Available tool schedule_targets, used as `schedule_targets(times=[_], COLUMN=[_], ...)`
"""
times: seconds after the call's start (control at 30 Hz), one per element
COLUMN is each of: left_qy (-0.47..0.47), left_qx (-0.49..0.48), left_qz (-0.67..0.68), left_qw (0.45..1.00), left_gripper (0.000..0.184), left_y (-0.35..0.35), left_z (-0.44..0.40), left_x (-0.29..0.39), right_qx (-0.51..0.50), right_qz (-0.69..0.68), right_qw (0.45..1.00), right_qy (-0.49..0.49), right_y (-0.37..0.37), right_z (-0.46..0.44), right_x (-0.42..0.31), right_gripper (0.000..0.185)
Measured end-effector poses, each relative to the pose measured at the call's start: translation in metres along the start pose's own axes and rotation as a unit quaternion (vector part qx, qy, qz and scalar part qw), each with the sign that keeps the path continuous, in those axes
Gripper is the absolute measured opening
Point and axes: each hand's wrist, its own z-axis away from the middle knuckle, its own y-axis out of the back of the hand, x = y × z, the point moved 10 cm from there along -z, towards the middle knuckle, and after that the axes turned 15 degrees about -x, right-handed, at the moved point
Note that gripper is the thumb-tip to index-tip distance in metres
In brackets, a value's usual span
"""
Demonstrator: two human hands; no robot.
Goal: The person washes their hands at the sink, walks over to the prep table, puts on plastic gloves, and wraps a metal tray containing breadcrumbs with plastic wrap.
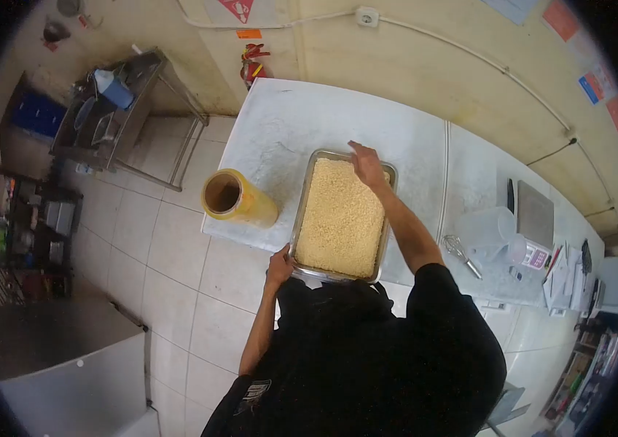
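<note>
A rectangular metal tray lies on the white table, filled with a pale yellow crumbly layer. My left hand is closed on the tray's near left corner, by the table's front edge. Over the far right part of the tray is my right hand, its fingers stretched out toward the far rim. Nothing shows in that hand; whether its palm touches the crumbly layer cannot be made out. Left of the tray lies a large yellow roll of film, its hollow end facing me.
On the right of the table are a whisk, a clear plastic container, a white tub, a scale and papers. A metal stand stands at the left beyond the tiled floor.
</note>
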Motion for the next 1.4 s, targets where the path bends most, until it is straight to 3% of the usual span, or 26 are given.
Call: schedule_targets(times=[0.07, 0.1, 0.17, 0.2, 0.23, 0.27, 0.3, 0.37, 0.4, 0.47, 0.5, 0.53, 0.6, 0.73, 0.9, 1.2, 1.4], left_qy=[0.002, 0.006, 0.01, 0.014, -0.023, -0.025, -0.008, 0.009, -0.01, -0.029, -0.031, -0.032, -0.005, 0.046, 0.019, 0.039, 0.031], left_qx=[-0.012, -0.02, -0.025, -0.023, -0.003, 0.0, -0.016, -0.038, -0.05, -0.061, -0.056, -0.05, -0.038, -0.046, -0.023, -0.046, -0.036], left_qz=[0.022, 0.023, 0.036, 0.06, 0.007, 0.007, 0.045, 0.086, 0.071, 0.053, 0.063, 0.074, 0.088, 0.136, 0.119, 0.159, 0.162], left_qw=[1.0, 1.0, 0.999, 0.998, 1.0, 1.0, 0.999, 0.996, 0.996, 0.996, 0.996, 0.995, 0.995, 0.989, 0.992, 0.985, 0.986], left_gripper=[0.051, 0.051, 0.052, 0.052, 0.053, 0.053, 0.053, 0.054, 0.055, 0.055, 0.056, 0.056, 0.056, 0.054, 0.054, 0.053, 0.053], left_y=[-0.002, -0.002, -0.001, -0.004, -0.002, -0.001, -0.006, -0.018, -0.02, -0.024, -0.025, -0.026, -0.025, -0.022, -0.021, -0.02, -0.024], left_z=[0.0, 0.0, 0.001, 0.001, -0.001, 0.0, -0.001, 0.0, 0.0, -0.002, -0.004, -0.005, -0.002, 0.009, 0.007, 0.016, 0.013], left_x=[-0.002, -0.001, -0.001, -0.01, -0.008, -0.008, -0.013, -0.02, -0.018, -0.02, -0.025, -0.031, -0.031, -0.02, -0.025, -0.008, -0.02], right_qx=[0.002, 0.007, -0.023, -0.02, 0.025, 0.07, 0.071, 0.153, 0.153, 0.073, 0.013, 0.012, -0.121, -0.129, -0.141, -0.096, -0.128], right_qz=[0.229, 0.227, 0.205, 0.205, 0.256, 0.296, 0.297, 0.332, 0.333, 0.122, 0.093, 0.091, 0.049, 0.083, -0.012, 0.032, 0.01], right_qw=[0.95, 0.952, 0.977, 0.977, 0.958, 0.904, 0.903, 0.921, 0.92, 0.975, 0.964, 0.965, 0.929, 0.921, 0.92, 0.927, 0.926], right_qy=[0.212, 0.206, 0.055, 0.059, -0.123, -0.302, -0.301, -0.137, -0.14, -0.172, -0.247, -0.244, -0.347, -0.358, -0.366, -0.361, -0.355], right_y=[-0.025, -0.027, -0.032, -0.036, -0.025, -0.006, -0.006, -0.002, -0.001, -0.016, -0.015, 0.0, -0.008, -0.013, -0.018, -0.019, -0.032], right_z=[0.021, 0.03, 0.037, 0.038, 0.039, 0.052, 0.05, 0.048, 0.045, 0.023, 0.019, 0.013, 0.013, 0.002, -0.004, -0.01, -0.018], right_x=[-0.03, -0.019, 0.028, 0.038, 0.078, 0.102, 0.1, 0.064, 0.062, 0.079, 0.082, 0.07, 0.076, 0.079, 0.081, 0.089, 0.109], right_gripper=[0.039, 0.039, 0.055, 0.055, 0.056, 0.057, 0.057, 0.058, 0.058, 0.058, 0.059, 0.059, 0.063, 0.061, 0.055, 0.055, 0.05])
